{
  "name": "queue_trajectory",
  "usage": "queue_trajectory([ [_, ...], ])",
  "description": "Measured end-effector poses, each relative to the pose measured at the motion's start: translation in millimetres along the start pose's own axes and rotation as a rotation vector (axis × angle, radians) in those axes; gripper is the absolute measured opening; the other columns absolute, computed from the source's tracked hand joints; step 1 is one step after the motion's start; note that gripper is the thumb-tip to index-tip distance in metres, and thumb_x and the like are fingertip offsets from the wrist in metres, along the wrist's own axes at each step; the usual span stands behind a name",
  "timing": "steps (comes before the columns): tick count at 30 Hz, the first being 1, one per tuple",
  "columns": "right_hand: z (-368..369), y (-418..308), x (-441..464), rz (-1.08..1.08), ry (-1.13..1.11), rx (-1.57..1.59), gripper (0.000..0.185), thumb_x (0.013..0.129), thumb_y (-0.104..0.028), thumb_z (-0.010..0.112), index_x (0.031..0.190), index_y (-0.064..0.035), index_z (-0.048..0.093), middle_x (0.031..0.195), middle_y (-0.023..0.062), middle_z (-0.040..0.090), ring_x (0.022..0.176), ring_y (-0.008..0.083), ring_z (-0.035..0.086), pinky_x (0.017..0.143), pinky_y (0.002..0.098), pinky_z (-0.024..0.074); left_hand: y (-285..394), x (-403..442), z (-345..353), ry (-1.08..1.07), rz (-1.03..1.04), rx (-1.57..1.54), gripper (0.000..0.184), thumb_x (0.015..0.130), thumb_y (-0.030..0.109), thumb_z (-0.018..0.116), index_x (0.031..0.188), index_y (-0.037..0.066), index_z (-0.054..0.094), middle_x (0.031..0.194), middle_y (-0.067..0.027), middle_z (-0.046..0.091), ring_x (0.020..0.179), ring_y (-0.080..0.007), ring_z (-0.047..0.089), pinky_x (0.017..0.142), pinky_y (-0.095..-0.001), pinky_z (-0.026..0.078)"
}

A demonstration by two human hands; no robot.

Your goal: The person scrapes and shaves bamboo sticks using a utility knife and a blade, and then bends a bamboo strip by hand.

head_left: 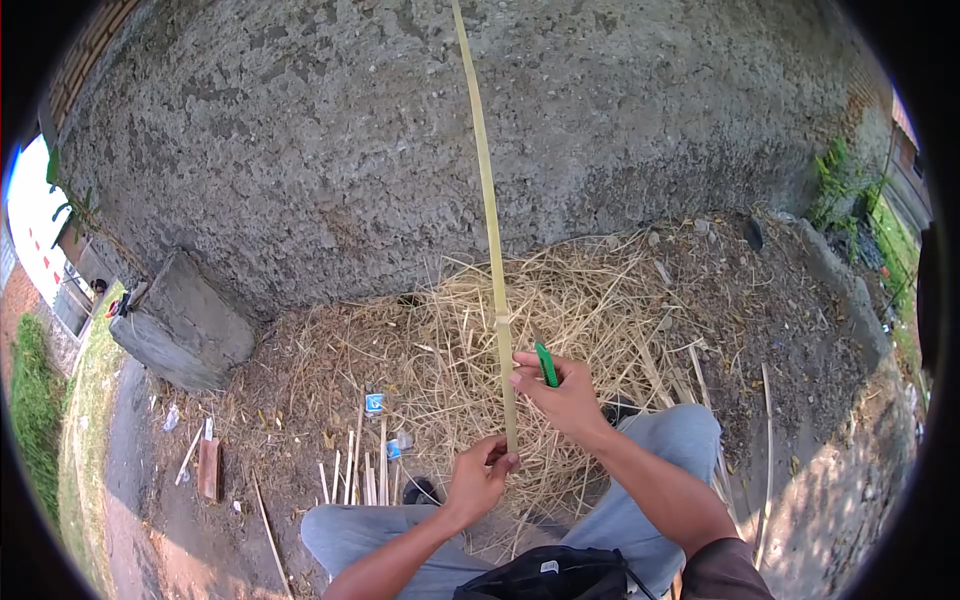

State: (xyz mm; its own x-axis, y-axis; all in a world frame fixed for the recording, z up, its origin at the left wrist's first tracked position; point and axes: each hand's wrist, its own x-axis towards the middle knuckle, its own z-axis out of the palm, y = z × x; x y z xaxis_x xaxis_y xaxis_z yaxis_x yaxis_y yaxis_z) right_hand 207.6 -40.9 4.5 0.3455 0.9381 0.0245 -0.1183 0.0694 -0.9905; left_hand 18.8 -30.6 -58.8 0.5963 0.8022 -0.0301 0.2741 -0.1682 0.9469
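Note:
A long, thin bamboo strip (487,190) stands nearly upright in front of me, running up past the top of the view, with a node low on it. My left hand (477,478) pinches its lower end between thumb and fingers. Higher up, just below the node, my right hand (562,395) has its thumb and fingertips against the strip. A green utility knife (546,365) is tucked in that same right hand, pointing up. Whether its blade is out, I cannot make out.
Bamboo shavings (570,290) cover the ground below a rough grey wall (330,140). Cut strips (358,470) and two small plastic cups (374,402) lie near my left knee. A concrete block (190,325) and a wooden-handled blade (209,462) are on the left.

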Motion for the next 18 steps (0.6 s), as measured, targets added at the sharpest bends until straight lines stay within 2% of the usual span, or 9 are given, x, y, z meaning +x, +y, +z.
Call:
queue_trajectory([
  [3,-2.1,12.2,5.2,0.008,0.027,-0.085,0.04,0.086,-0.013,0.075,0.12,0.0059,0.064,0.096,0.0108,0.071,0.088,0.0124,0.066,0.08,0.0272,0.0543,3.6,-1.4,2.0,-0.014,-0.016,0.034,0.029,0.09,0.003,0.064,0.117,-0.007,0.06,0.095,-0.0151,0.071,0.086,-0.0195,0.071,0.077,-0.0314,0.055],
  [8,-1.2,11.8,6.7,0.013,0.025,-0.007,0.032,0.085,-0.012,0.076,0.11,0.0067,0.068,0.092,0.0091,0.071,0.083,0.0114,0.065,0.077,0.0267,0.0542,3.4,-0.5,3.3,-0.02,0.019,0.096,0.03,0.092,0.007,0.064,0.119,-0.006,0.059,0.097,-0.0162,0.071,0.085,-0.0218,0.071,0.076,-0.0332,0.055],
  [12,-3.9,14.2,8.7,0.022,0.03,0.053,0.031,0.084,-0.011,0.076,0.108,0.0064,0.069,0.091,0.0085,0.071,0.081,0.0109,0.065,0.075,0.0264,0.0538,0.5,1.4,4.6,-0.037,0.009,0.041,0.03,0.092,0.008,0.064,0.119,-0.005,0.059,0.096,-0.0163,0.071,0.084,-0.0219,0.071,0.075,-0.0339,0.055],
  [15,-5.9,14.8,9.4,0.019,0.039,0.051,0.03,0.084,-0.01,0.077,0.107,0.0063,0.07,0.09,0.0079,0.071,0.08,0.0104,0.065,0.073,0.0255,0.0529,6.7,2.4,3.2,-0.085,0.005,0.085,0.034,0.092,0.009,0.064,0.123,-0.005,0.056,0.098,-0.0159,0.07,0.085,-0.0221,0.071,0.075,-0.034,0.055],
  [18,-8.7,15.3,10.6,0.04,0.071,0.07,0.028,0.083,-0.01,0.077,0.106,0.0059,0.07,0.089,0.0075,0.071,0.078,0.0099,0.064,0.071,0.0249,0.0518,9.0,4.8,2.4,-0.074,-0.012,-0.008,0.042,0.091,0.01,0.067,0.127,-0.003,0.052,0.101,-0.0152,0.069,0.085,-0.0218,0.07,0.073,-0.0341,0.055],
])
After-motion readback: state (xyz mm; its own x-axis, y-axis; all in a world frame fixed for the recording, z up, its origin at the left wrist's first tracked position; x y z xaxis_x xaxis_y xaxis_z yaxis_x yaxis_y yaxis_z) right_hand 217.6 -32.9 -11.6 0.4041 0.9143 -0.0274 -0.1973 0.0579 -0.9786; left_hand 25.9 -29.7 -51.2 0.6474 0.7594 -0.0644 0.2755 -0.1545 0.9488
